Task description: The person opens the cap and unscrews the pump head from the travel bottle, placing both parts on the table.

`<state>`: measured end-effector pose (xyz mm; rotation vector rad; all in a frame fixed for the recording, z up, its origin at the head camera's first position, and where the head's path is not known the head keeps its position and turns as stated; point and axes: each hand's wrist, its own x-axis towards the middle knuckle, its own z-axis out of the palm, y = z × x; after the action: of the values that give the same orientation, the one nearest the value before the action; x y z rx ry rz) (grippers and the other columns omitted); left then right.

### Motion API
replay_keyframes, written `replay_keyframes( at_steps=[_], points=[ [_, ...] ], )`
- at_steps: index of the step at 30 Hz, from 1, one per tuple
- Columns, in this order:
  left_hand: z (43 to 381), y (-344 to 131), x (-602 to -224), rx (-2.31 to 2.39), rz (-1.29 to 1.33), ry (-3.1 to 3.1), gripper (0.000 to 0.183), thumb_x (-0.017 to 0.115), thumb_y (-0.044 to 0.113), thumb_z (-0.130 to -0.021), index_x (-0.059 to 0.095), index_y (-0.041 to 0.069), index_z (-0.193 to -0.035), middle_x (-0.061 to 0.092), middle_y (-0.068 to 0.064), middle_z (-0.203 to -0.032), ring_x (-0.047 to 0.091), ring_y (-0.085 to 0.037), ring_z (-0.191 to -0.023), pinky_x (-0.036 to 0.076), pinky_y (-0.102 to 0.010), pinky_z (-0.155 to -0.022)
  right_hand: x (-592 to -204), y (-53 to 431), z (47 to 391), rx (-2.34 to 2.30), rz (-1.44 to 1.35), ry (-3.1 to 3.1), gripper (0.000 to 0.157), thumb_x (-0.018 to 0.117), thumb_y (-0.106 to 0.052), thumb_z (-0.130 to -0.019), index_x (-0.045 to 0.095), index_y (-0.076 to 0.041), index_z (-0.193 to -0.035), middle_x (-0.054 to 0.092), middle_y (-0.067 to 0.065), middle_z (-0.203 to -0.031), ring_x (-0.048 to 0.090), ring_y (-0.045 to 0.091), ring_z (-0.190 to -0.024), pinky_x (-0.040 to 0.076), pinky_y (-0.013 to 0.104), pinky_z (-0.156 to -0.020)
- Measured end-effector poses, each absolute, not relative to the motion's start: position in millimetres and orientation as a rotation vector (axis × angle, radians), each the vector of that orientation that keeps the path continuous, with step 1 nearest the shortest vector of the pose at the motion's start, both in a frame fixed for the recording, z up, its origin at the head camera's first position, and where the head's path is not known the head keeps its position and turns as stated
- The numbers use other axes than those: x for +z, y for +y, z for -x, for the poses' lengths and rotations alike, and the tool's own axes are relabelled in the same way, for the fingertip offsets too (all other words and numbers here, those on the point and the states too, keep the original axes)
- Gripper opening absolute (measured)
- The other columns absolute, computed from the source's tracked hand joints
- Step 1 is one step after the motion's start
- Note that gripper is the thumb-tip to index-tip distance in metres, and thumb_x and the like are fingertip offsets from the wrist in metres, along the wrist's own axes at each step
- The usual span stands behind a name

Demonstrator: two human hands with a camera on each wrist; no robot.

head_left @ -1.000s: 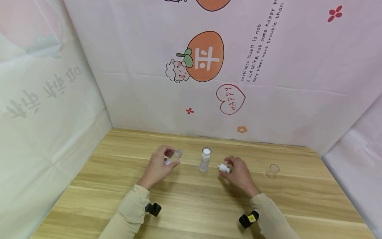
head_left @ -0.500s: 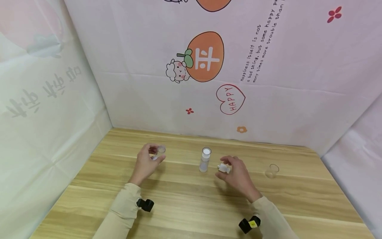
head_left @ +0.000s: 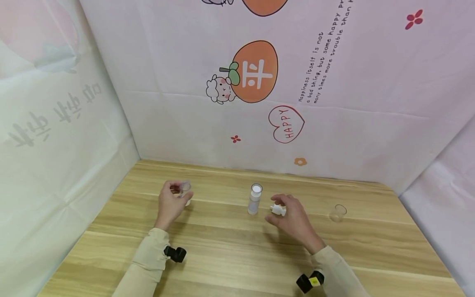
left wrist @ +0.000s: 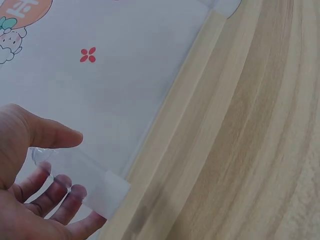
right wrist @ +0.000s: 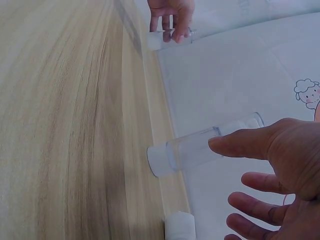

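Note:
On the left of the table, my left hand (head_left: 171, 202) holds a clear cylindrical bottle (left wrist: 75, 172) with a white base. Its thumb and fingers curl round the clear wall; whether the base touches the table I cannot tell. A similar clear bottle (head_left: 254, 202) stands upright mid-table, white inside its top and with a clear rim. My right hand (head_left: 294, 218) is beside a small white pump head (head_left: 278, 210), thumb and fingers spread apart. The right wrist view shows a white cylindrical piece (right wrist: 180, 227) at the lower edge, apart from the fingers.
A clear open-topped cup (head_left: 338, 213) stands on the wooden table (head_left: 230, 255) to the right of my right hand. Behind the table hangs a printed white cloth (head_left: 178, 123), with another cloth (head_left: 67, 144) along the left side.
My left hand has moved left with the clear bottle, away from the middle one. My right hand has stayed near the pump head, its thumb now farther from it.

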<state>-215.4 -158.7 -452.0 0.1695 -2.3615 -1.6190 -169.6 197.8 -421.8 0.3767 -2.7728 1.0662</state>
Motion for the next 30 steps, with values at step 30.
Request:
replay_keyframes(
  at_steps=[30],
  points=[
    [216.7, -175.6, -460.0, -1.631, -0.275, -2.377, 0.05, 0.075, 0.005, -0.09, 0.045, -0.009, -0.127, 0.053, -0.024, -0.121, 0.054, -0.037, -0.112, 0.044, -0.02, -0.082, -423.8, 195.2, 168.5, 1.059, -0.386, -2.782, 0.053, 0.089, -0.015, -0.079, 0.064, -0.002, -0.124, 0.064, 0.018, -0.112, 0.058, 0.036, -0.106, 0.049, 0.052, -0.087]
  ],
)
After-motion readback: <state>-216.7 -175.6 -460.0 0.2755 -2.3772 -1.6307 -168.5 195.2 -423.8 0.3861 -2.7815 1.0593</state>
